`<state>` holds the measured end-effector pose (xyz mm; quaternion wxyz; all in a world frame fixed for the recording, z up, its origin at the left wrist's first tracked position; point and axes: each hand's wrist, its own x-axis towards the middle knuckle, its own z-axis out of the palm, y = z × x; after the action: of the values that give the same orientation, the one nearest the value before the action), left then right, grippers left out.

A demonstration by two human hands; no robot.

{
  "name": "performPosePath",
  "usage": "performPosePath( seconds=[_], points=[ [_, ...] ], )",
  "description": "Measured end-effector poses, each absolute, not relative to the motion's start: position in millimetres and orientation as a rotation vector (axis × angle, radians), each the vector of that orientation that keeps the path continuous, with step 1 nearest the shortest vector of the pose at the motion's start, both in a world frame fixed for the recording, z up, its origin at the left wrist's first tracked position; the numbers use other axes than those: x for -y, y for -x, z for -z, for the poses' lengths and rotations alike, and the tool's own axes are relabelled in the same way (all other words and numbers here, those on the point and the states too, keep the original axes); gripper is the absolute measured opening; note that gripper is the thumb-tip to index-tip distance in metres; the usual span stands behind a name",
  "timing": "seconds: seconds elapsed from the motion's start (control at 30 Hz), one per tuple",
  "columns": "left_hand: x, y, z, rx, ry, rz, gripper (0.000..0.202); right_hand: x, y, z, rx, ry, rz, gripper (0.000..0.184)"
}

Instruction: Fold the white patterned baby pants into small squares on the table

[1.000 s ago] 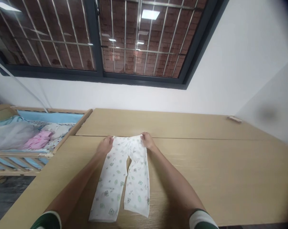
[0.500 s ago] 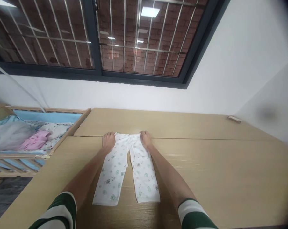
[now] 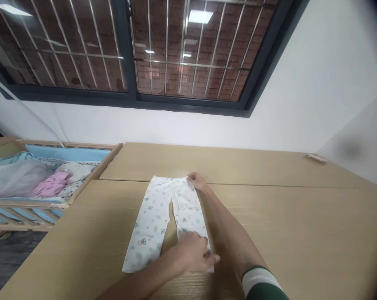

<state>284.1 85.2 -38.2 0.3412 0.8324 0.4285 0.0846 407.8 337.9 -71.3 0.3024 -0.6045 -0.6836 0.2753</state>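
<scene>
A pair of white baby pants (image 3: 151, 221) with small green and grey prints lies spread flat, waistband toward the wall and legs toward me. My right hand (image 3: 197, 181) pinches the right corner of the waistband. Across the lower part of the right leg reaches my left hand (image 3: 195, 251), thumb and forefinger apart near the leg's outer edge. It covers much of that leg's lower end, and I cannot tell whether it touches the cloth.
The pants rest on a wide light-wood tabletop (image 3: 285, 233) with a seam across its back. At left stands a wooden crib (image 3: 91, 175) holding bedding and a pink cloth (image 3: 52, 184). A small pale object (image 3: 316, 158) lies at the back right. Behind are a white wall and a barred window (image 3: 188, 100).
My left hand has left the left waistband corner and crossed down and right to the lower right leg. My right hand stays at its corner. The view has shifted slightly.
</scene>
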Motion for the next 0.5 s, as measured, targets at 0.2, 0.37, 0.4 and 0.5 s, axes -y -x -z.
performPosePath(
  seconds=[0.2,0.37,0.4,0.5],
  points=[
    [-57.6,-313.8,36.8,-1.305,-2.318,-0.040,0.037,-331.3,-412.9,50.7,1.814,1.564,-0.897,0.017],
    [-57.2,-282.1,18.1,-1.323,-2.248,-0.181,0.026,-325.6,-392.3,35.9,1.782,1.516,-0.936,0.022],
    [-54.9,-270.2,14.4,-1.330,-2.192,-0.274,0.026,-325.8,-385.0,33.2,1.775,1.502,-0.939,0.023],
    [-42.3,-227.6,6.2,-1.384,-1.919,-0.542,0.031,-328.6,-355.4,26.2,1.759,1.476,-0.941,0.028]
  ],
)
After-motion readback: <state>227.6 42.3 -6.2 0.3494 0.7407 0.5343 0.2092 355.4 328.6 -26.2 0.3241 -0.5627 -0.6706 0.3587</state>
